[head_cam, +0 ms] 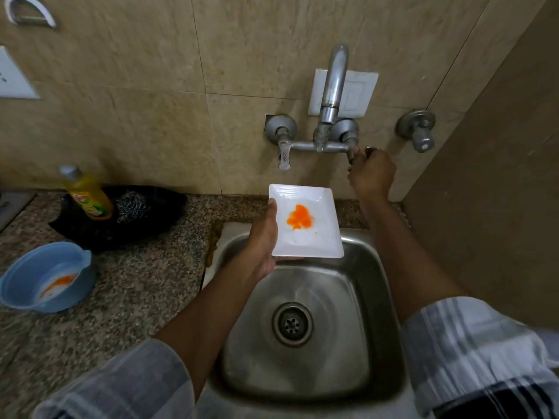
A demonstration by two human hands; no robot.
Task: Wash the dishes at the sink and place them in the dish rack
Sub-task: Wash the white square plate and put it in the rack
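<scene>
Steel sink (375,297) nearest you. Your L hand (262,237) grips white square plate (320,237) w/ orange smear, thumb on rim, held over sink's back edge. Beyond, your R hand (372,173) curls round R tap handle (353,155) at wall; blue bowl (18,285) well left on counter

Beige marble-look tiles (127,95) are covering the far wall, and a plainer tan wall (499,176) is closing in the right side. A speckled granite counter (130,285) is spreading along the left. A white switch plate (13,77) is seen at far left.
</scene>
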